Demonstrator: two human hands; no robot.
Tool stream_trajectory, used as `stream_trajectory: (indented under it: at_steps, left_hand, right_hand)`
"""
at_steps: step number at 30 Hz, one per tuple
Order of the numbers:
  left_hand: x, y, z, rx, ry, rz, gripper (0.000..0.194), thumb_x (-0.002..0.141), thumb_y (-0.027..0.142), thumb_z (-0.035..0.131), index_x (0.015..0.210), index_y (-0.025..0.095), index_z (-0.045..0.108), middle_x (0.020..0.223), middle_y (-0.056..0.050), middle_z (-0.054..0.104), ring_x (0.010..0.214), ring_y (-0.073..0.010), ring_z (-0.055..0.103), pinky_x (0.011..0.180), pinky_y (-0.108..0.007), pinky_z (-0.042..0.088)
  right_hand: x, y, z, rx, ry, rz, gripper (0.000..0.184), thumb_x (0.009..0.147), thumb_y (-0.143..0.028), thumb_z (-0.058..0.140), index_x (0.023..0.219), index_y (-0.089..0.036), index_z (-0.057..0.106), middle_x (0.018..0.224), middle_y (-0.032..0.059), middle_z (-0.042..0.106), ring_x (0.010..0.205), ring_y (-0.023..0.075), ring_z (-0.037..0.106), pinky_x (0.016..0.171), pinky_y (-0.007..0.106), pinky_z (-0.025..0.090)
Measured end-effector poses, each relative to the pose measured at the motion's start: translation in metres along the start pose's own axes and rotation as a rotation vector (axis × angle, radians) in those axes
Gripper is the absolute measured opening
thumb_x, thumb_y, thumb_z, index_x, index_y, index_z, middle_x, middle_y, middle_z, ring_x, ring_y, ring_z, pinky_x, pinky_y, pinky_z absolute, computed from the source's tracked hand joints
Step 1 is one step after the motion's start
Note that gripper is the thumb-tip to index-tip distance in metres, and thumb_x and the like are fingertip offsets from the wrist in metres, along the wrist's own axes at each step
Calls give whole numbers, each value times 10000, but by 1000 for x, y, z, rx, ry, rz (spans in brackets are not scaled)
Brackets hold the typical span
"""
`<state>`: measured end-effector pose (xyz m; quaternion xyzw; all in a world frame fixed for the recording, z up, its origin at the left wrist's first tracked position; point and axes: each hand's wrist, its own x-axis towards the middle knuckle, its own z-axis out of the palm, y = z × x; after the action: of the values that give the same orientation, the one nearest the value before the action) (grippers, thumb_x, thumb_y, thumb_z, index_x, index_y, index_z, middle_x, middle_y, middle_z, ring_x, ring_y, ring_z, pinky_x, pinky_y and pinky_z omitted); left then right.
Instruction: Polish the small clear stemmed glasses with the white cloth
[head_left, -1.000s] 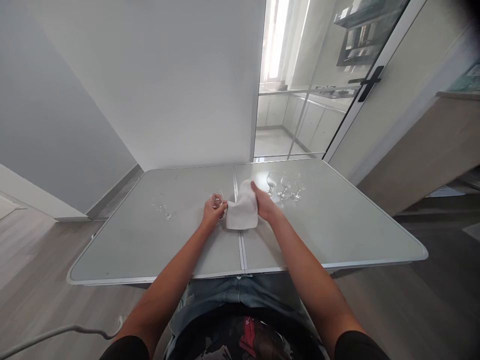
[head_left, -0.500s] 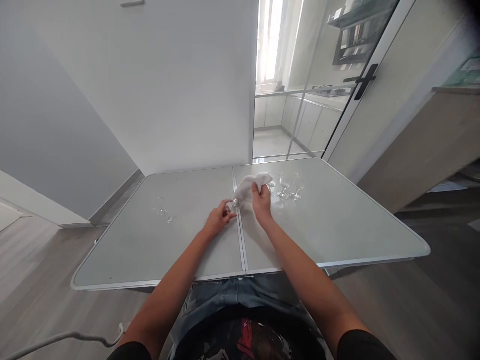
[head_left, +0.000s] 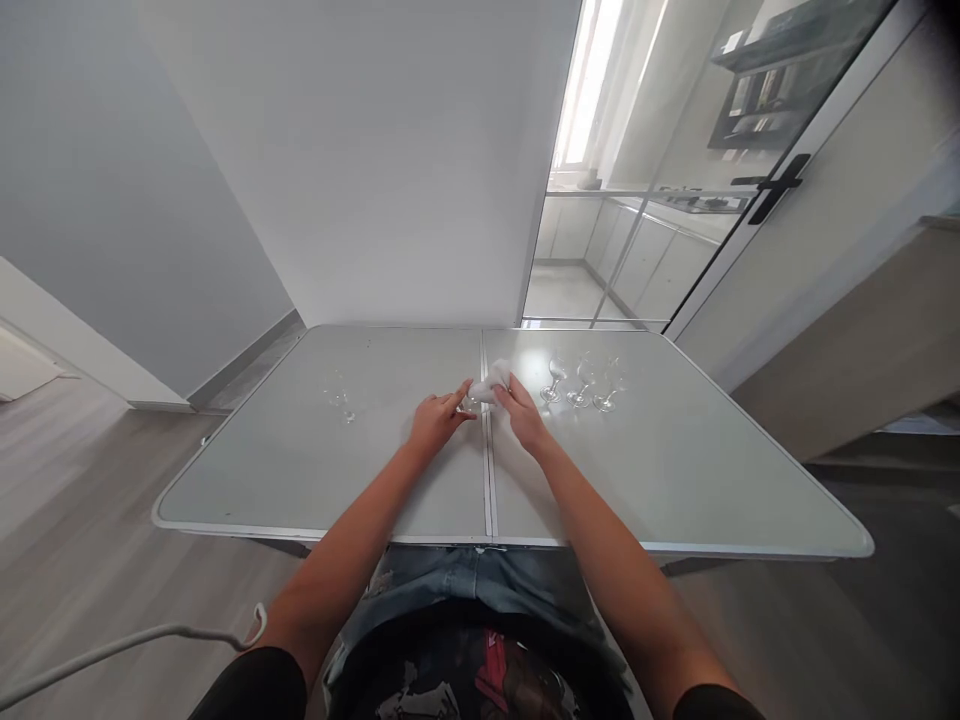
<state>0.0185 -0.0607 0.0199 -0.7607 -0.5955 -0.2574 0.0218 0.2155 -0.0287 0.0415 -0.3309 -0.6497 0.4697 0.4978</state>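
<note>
My left hand (head_left: 435, 420) grips a small clear stemmed glass (head_left: 469, 402) over the middle seam of the grey folding table (head_left: 675, 480). My right hand (head_left: 523, 415) is closed on a bunched white cloth (head_left: 491, 380) pressed against the glass's far end. Both hands meet just above the tabletop. The glass is mostly hidden by fingers and cloth.
Three clear stemmed glasses (head_left: 583, 381) stand in a row to the right of my hands. Another glass (head_left: 341, 397) stands alone on the left half. A white wall lies behind the table, a glass door (head_left: 750, 190) at the right. A white cable (head_left: 127, 645) hangs at lower left.
The cloth went from hanging open to bunched small against the glass. My hands have drawn closer together, and the camera view has shifted slightly.
</note>
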Motion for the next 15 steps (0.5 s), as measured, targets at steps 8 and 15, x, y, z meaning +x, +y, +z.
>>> stream_trajectory:
  at_steps: [8,15]
  left_hand:
    - [-6,-1,-12,-294,-203,-6,734,874,439,701,1537,302,418,752,38,608,697,-143,536,678,-244,348]
    - [-3,-5,-23,-857,-409,-51,700,783,518,757,1377,170,627,656,58,392,624,-105,356,601,-240,285]
  right_hand:
    - [0,-12,-30,-234,-408,2,213,986,-421,451,1052,-237,538,898,17,565,865,204,515,806,347,427]
    - [3,-21,-59,-609,-722,-341,53,884,-210,490,903,-237,448,680,-23,388,661,189,326,729,373,374]
